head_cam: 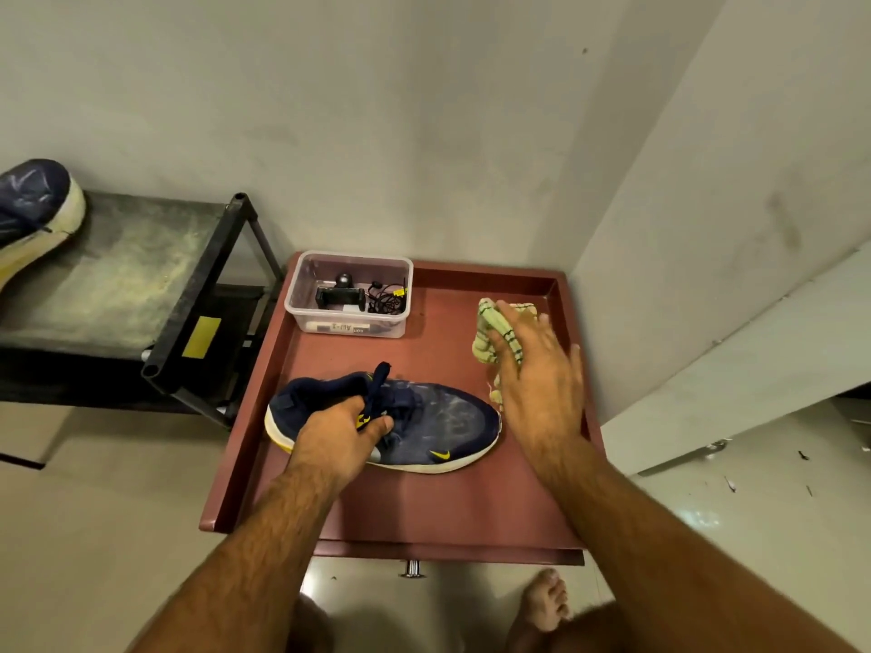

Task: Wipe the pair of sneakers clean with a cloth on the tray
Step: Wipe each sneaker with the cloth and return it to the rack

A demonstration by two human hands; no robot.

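A dusty navy sneaker (pixel 438 426) with yellow logos and a white sole lies on the red-brown tray (pixel 424 506), toe pointing right. My left hand (pixel 344 440) grips it at the tongue and laces. A crumpled pale green striped cloth (pixel 492 329) lies at the tray's right side. My right hand (pixel 537 369) rests on top of it with fingers spread. The second navy sneaker (pixel 33 205) sits on a black rack at the far left, partly cut off by the frame edge.
A clear plastic box (pixel 351 294) with a phone mount and cables stands at the tray's back left. The black shelf rack (pixel 141 275) stands left of the tray. Walls close in behind and to the right. My bare foot (pixel 546 600) is on the floor below the tray.
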